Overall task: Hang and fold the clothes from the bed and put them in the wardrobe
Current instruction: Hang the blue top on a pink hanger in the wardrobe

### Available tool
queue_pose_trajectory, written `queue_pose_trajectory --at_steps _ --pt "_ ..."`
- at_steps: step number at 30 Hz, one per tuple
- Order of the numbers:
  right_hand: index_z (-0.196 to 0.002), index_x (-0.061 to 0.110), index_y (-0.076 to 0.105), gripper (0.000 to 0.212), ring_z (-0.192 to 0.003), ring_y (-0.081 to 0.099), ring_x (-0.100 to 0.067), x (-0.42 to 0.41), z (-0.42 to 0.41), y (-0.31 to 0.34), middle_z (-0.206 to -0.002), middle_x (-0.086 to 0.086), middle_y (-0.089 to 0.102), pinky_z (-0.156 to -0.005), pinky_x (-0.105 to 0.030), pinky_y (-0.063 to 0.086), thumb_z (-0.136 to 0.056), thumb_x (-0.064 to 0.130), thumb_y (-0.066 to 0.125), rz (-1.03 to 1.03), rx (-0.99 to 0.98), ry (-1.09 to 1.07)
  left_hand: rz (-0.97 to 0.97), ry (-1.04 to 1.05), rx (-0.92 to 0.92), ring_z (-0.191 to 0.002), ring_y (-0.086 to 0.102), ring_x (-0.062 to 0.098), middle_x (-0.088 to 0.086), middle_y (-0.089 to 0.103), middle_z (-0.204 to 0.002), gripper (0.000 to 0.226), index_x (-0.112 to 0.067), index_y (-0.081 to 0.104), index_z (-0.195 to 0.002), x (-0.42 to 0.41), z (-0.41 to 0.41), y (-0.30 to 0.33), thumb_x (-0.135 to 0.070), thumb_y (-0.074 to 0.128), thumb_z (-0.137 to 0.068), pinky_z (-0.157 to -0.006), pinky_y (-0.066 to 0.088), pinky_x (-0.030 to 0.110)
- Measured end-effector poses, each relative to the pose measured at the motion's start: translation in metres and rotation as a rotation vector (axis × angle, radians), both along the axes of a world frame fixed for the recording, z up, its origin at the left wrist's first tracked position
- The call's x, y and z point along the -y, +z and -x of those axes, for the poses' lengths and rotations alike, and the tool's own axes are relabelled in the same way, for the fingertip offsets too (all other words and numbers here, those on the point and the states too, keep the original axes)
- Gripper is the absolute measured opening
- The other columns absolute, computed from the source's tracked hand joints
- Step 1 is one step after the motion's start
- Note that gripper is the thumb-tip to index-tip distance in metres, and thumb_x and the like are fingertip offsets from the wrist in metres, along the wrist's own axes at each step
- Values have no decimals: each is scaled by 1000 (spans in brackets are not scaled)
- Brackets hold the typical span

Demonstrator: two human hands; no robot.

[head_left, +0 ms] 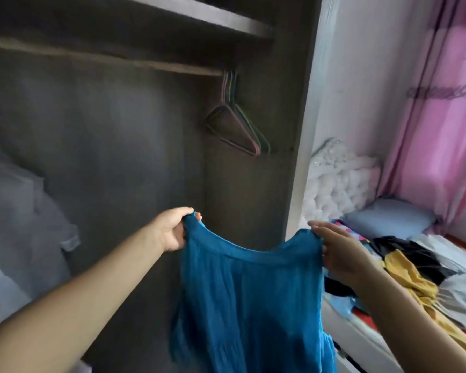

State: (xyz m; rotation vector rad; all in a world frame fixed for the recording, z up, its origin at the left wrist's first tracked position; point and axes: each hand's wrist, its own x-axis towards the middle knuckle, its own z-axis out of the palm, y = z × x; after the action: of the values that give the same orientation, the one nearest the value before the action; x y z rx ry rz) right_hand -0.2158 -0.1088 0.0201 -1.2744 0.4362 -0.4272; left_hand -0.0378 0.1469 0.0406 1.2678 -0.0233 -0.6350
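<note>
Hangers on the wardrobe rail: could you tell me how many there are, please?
About 4, bunched together at the right end of the rail: the hangers overlap closely, so the exact count is uncertain and more may be hidden.

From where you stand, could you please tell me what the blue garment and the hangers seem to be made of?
Blue garment: probably a thin, matte woven fabric; fine vertical crinkles show and it hangs limp. Hangers: likely thin coated wire, given the slim coloured outlines; too blurred to be sure.

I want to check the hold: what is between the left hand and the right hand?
In the head view, the top edge of the blue garment spans from the left hand to the right hand; each hand holds one corner. Nothing else lies between.
</note>
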Motion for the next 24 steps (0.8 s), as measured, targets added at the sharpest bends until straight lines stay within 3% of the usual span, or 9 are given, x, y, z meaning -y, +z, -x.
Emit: queue_pose_trajectory --at_steps 4,7,9,13,16,20,24 --pt "-83 19 69 17 -75 59 -16 -13 -51 19 -82 -1 67 -57 -23 47 -95 17 57 356 -6 69 -143 -8 27 -62 60 21 9 59 -72 31 -6 54 -81 -20 -56 7 -21 38 -102 -62 49 30" --pt "-88 18 68 11 -55 61 -10 -26 -89 39 -69 2 65 -46 -19 47 -94 22 59 749 -282 194 -186 -80 74 -55 61 19 7 61 -66 31 -7 57 -78 -30 -89 24 -18 39 -101 -59 49 30" --pt "-91 15 66 13 -45 60 -9 -34 -118 60 -57 2 62 -43 -19 47 -95 17 54 928 -340 239 -218 -208 136 -49 60 14 4 60 -60 31 -7 59 -77 -30 -101 37 -18 42 -100 -53 49 26" --pt "-91 9 66 17 -50 62 -13 -42 -179 116 -66 -7 64 -47 -23 51 -92 9 48 1098 -172 31 -463 -405 338 -66 62 16 7 66 -75 28 -8 69 -81 -15 -115 43 -17 48 -98 -61 49 26" --pt "-100 15 66 21 -83 66 -29 -39 -235 151 -93 -12 67 -69 -33 53 -92 19 47 1479 -163 -246 -661 -393 411 -64 61 16 7 64 -76 21 -9 67 -80 -11 -127 34 -14 53 -96 -59 49 26" --pt "-122 10 52 28 -104 57 -38 -24 -304 176 -116 -16 53 -73 -39 44 -95 18 48 1794 -145 -390 -735 -292 440 -58 57 11 2 59 -69 24 -12 58 -75 -17 -150 32 -18 53 -97 -53 45 22" --pt "-128 10 46 34 -107 57 -37 -8 -351 188 -122 -16 52 -71 -37 41 -94 10 50 1901 -307 -371 -655 -137 473 -66 54 12 1 58 -71 23 -14 56 -73 -28 -173 45 -19 56 -96 -57 43 21"
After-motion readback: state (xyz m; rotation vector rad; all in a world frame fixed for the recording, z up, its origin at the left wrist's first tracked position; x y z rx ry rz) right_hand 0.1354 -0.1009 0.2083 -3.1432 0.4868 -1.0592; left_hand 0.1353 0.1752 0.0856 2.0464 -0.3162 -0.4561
